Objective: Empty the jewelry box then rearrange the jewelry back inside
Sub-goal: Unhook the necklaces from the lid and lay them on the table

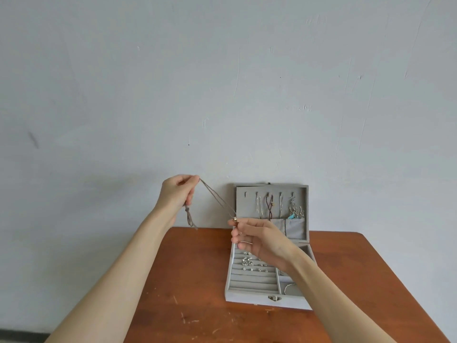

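Both hands pinched on cord necklace (215,196), left (178,191) high, right (257,237) over jewelry box (252,288).

Bright, soft, even daylight, source not identifiable. No hard shadows: only a faint grey smudge on the wall (222,82) left of the raised left hand (176,194), and mild shading inside the open box (269,243). Low contrast, slightly washed, cool cast on the wall. Dull sheen on the table (197,280), no glare. Wide-angle stretch toward the edges, forearms swollen at the bottom corners. Reasonably sharp centre, though small jewellery in the box smeared; slight softness on the cord (215,196).
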`<state>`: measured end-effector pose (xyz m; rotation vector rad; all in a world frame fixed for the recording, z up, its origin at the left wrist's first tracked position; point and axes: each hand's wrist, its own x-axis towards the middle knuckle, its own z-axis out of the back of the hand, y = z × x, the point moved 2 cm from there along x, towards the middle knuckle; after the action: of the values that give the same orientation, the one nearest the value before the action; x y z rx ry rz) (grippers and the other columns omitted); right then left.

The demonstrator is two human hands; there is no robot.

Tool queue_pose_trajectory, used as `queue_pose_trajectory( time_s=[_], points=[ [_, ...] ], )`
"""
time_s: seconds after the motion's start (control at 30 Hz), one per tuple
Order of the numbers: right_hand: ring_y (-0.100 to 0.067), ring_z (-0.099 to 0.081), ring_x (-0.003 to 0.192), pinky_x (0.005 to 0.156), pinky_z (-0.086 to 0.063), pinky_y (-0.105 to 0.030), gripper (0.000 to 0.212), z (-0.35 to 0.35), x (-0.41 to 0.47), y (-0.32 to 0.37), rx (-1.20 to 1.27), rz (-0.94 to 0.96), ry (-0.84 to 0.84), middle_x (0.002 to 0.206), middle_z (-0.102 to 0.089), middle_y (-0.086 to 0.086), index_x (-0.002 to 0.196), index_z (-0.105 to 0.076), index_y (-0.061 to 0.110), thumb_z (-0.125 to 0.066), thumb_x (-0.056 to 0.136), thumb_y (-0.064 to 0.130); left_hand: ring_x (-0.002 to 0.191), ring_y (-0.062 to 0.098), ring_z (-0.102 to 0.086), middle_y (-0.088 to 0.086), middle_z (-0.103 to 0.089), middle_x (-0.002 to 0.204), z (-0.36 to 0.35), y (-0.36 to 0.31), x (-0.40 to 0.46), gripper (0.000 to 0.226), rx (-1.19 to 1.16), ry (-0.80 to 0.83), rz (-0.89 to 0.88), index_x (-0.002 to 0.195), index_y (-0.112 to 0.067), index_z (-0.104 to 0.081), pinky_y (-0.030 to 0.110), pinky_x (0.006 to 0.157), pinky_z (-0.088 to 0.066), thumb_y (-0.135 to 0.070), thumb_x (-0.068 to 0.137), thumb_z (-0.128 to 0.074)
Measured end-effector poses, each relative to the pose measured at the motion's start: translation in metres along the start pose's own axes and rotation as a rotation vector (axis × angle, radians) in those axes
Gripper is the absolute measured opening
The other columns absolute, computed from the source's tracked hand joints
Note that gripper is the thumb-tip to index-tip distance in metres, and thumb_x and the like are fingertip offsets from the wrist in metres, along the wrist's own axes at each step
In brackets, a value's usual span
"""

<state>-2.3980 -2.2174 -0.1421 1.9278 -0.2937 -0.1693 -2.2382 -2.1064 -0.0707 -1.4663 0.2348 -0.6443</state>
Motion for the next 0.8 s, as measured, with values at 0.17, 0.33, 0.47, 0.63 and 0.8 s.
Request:
queue_pose_trajectory(
  time_s=[0.17, 0.33, 0.47, 0.63, 0.8],
  points=[
    [-0.011, -0.062, 0.059, 0.049, -0.043, -0.016, 0.016, -0.017, 0.0, 0.0, -0.161, -0.089, 0.102, 0.071, -0.067, -0.005, 0.094, -0.064, 0.001, -0.048, 0.092, -0.001, 0.055, 0.016, -0.05, 0.009, -0.058, 0.094, 0.019, 0.069, -0.011, 0.01, 0.225, 0.203, 0.289, 0.099, -0.012, -0.059, 0.019, 0.047, -0.044, -0.016, 0.092, -0.053],
    [-0.008, -0.055, 0.052, 0.048, -0.039, -0.015, 0.014, -0.031, 0.018, 0.006, -0.385, -0.184, 0.139, 0.065, -0.065, 0.0, 0.089, -0.064, 0.002, -0.051, 0.092, 0.006, 0.064, 0.014, -0.056, 0.008, -0.066, 0.107, 0.022, 0.085, -0.044, 0.029, 0.214, 0.692, 0.376, 0.121, -0.014, -0.053, 0.021, 0.053, -0.041, -0.027, 0.098, -0.04],
    [-0.008, -0.049, 0.048, 0.042, -0.039, -0.014, 0.013, -0.034, 0.038, 0.004, -0.273, -0.192, 0.041, 0.061, -0.059, -0.003, 0.088, -0.064, 0.0, -0.053, 0.092, 0.006, 0.046, 0.009, -0.028, -0.001, -0.045, 0.055, 0.031, 0.086, -0.048, 0.039, -0.032, 0.721, 0.313, 0.101, -0.007, -0.061, 0.019, 0.044, -0.025, -0.038, 0.094, -0.04],
    [-0.008, -0.049, 0.042, 0.039, -0.039, -0.013, 0.013, -0.023, 0.058, -0.021, -0.009, -0.252, -0.137, 0.057, -0.058, -0.004, 0.077, -0.06, 0.001, -0.054, 0.089, 0.001, 0.04, 0.005, -0.017, -0.009, -0.02, 0.049, 0.061, 0.095, -0.033, 0.026, -0.183, 0.609, 0.277, 0.071, -0.013, -0.055, 0.019, 0.041, -0.014, -0.033, 0.086, -0.048],
    [-0.011, -0.058, 0.048, 0.045, -0.048, -0.013, 0.008, -0.028, 0.076, -0.062, 0.231, -0.303, -0.223, 0.064, -0.065, -0.01, 0.085, -0.061, -0.003, -0.054, 0.088, -0.002, 0.033, 0.004, -0.025, -0.008, -0.033, 0.043, 0.087, 0.119, 0.008, 0.026, -0.423, 0.231, 0.386, 0.073, -0.013, -0.053, 0.015, 0.036, -0.022, -0.029, 0.093, -0.046]
  ],
)
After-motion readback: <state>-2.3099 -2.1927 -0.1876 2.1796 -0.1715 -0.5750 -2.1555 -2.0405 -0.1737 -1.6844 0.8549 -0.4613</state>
